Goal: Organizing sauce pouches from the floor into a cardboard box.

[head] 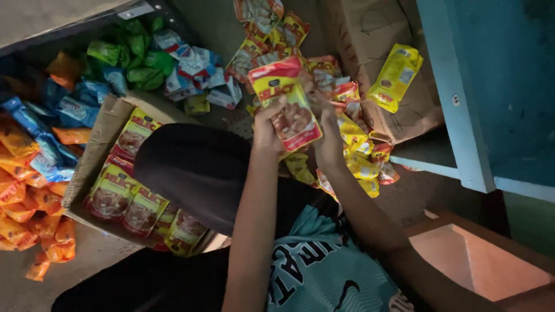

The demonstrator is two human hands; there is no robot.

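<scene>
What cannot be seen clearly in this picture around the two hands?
- Head view: right hand fingers, hidden behind the held packet.
- Packets inside the cardboard box, partly covered by a dark cloth.
- Orange packets, cut by the left edge.
- Left hand: grip mostly hidden.

I have just one view, from the head camera: it looks steeply down past the chest, close on both raised forearms, with the floor (104, 271) farther below.
</scene>
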